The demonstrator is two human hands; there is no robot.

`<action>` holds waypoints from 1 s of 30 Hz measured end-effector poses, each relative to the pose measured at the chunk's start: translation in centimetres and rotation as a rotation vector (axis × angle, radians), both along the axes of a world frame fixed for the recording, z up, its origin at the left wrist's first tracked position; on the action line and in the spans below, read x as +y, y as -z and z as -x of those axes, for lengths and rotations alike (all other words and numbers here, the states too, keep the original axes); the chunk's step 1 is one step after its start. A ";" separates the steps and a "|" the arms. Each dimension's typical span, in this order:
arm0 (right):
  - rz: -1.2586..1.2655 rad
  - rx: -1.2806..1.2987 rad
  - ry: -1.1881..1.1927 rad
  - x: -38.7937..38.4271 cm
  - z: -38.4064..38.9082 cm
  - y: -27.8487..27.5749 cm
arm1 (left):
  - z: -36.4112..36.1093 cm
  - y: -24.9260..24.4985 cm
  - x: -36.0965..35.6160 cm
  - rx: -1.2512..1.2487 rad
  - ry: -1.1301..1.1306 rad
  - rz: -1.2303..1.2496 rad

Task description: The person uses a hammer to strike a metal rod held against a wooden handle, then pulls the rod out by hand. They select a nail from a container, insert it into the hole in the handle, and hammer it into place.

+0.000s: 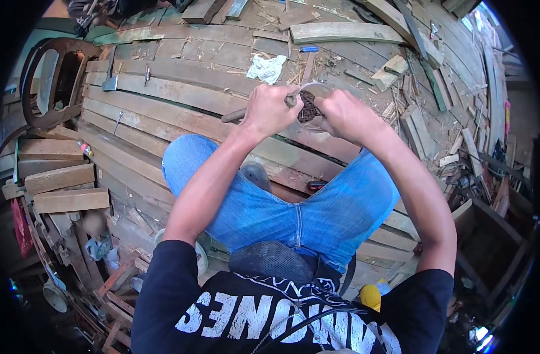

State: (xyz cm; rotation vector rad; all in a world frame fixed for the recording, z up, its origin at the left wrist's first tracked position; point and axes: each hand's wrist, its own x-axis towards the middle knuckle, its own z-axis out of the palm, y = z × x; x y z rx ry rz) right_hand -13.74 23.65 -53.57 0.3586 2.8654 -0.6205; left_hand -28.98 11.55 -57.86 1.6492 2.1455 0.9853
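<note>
Above the plank floor, between my knees, a round container [320, 89] with a pale rim holds many dark, nail-like pieces [308, 107]. My right hand [348, 115] is closed on the container's right side, with the fingers bent over its rim. At the opposite side, my left hand [271, 109] is closed around a wooden handle [232, 115], which sticks out to the left below the wrist. The handle's other end shows near my left fingertips, close to the rim. What kind of tool it belongs to cannot be made out.
A white cloth [266, 69] and a blue cylindrical object [309, 49] lie ahead. A hammer-like tool [110, 81] rests left, near a curved wooden frame [31, 88]. Timber offcuts [420, 133] are scattered right; wood blocks [72, 200] are stacked left. Another person [101, 13] is partly visible top left.
</note>
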 end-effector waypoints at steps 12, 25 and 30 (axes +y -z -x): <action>0.080 0.174 -0.018 0.1 -0.5 3.0 | 0.3 0.7 0.5 -0.027 0.029 0.105; -0.063 -0.071 0.082 -1.5 2.2 5.4 | 0.0 1.1 0.3 0.002 0.027 0.062; 0.026 -0.251 0.122 -0.8 3.9 7.1 | -0.2 0.5 0.4 -0.012 0.005 0.084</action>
